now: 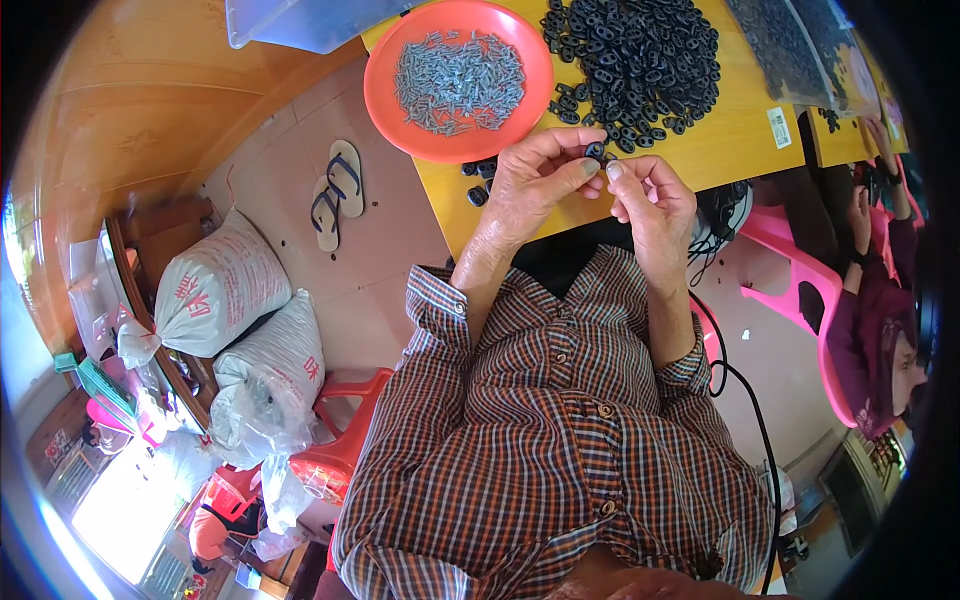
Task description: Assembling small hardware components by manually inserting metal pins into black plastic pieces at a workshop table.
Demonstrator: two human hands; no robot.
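Right now both hands meet just off the near edge of the yellow worktop (720,150). Left hand (530,185) pinches a small black plastic piece (595,152) between thumb and forefinger, grip pressed together on it. Right hand (650,195) has fingertips closed against the same piece from the other side; whether a pin sits between them is too small to tell. Red plate (385,75) of small grey metal pins (460,80) lies at the near left corner, touching distance from the left hand. Heap of black pieces (640,60) sits just beyond the hands, mid-worktop; a few strays (480,180) lie at the near edge by the plate. Judgement: fitting goes best with the piece held steady in the left pinch, hole turned toward the right fingertips, hands kept over the worktop so a drop lands there, not on the floor (380,240).
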